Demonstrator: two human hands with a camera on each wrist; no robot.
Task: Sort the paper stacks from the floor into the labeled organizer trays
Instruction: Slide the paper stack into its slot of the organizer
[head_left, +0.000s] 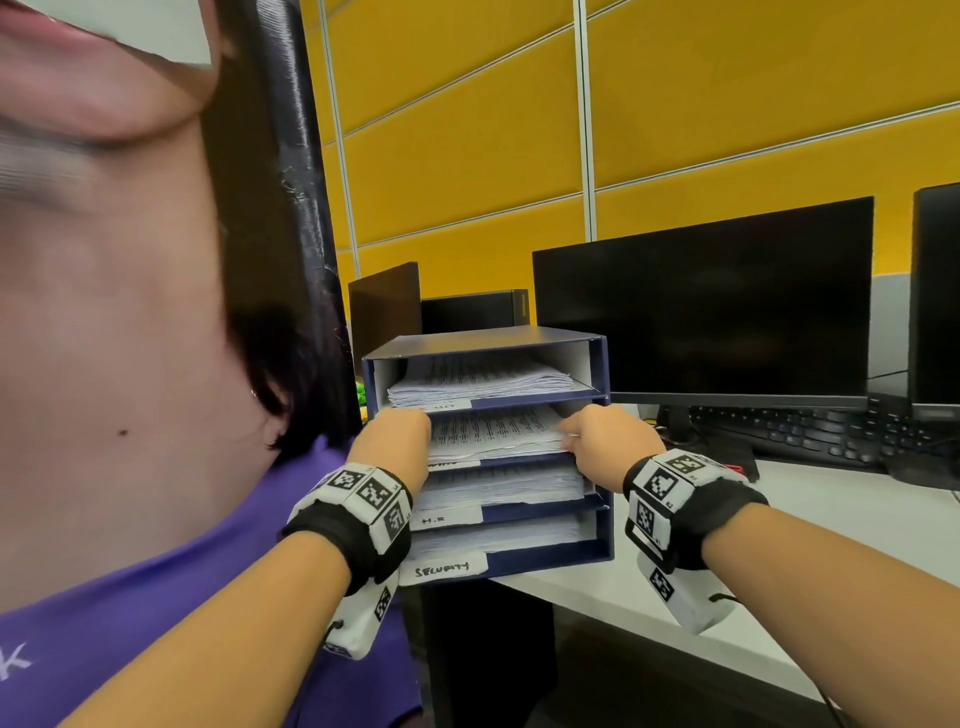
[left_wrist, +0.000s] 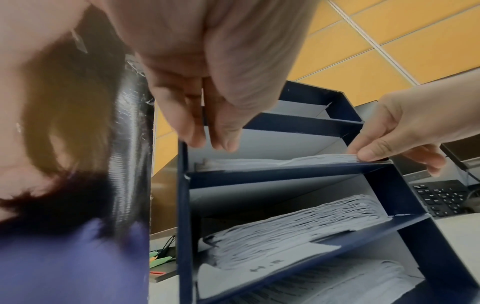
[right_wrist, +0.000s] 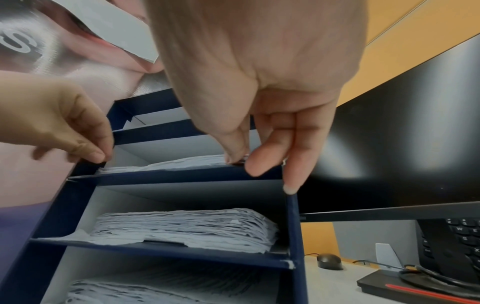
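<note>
A dark blue organizer (head_left: 605, 519) with several stacked trays stands at the corner of a white desk (head_left: 831, 525). White labels on its lower trays read "H.R" (head_left: 447, 518) and "SECURITY" (head_left: 442, 567). Every tray holds printed paper. Both hands are at the second tray from the top. My left hand (head_left: 402, 431) pinches the left front corner of that tray's paper stack (head_left: 493, 431). My right hand (head_left: 582, 436) pinches the right front corner, thumb (left_wrist: 369, 154) on top of the paper stack (left_wrist: 285, 161). In the right wrist view its fingers (right_wrist: 259, 160) hang over the shelf edge.
Another person's head and purple shirt (head_left: 130, 597) fill the left, very close, beside a black post (head_left: 291, 208). Behind the organizer are a dark monitor (head_left: 701, 322), a black keyboard (head_left: 789, 431) and a second monitor (head_left: 935, 291). A mouse (right_wrist: 330, 261) lies on the desk.
</note>
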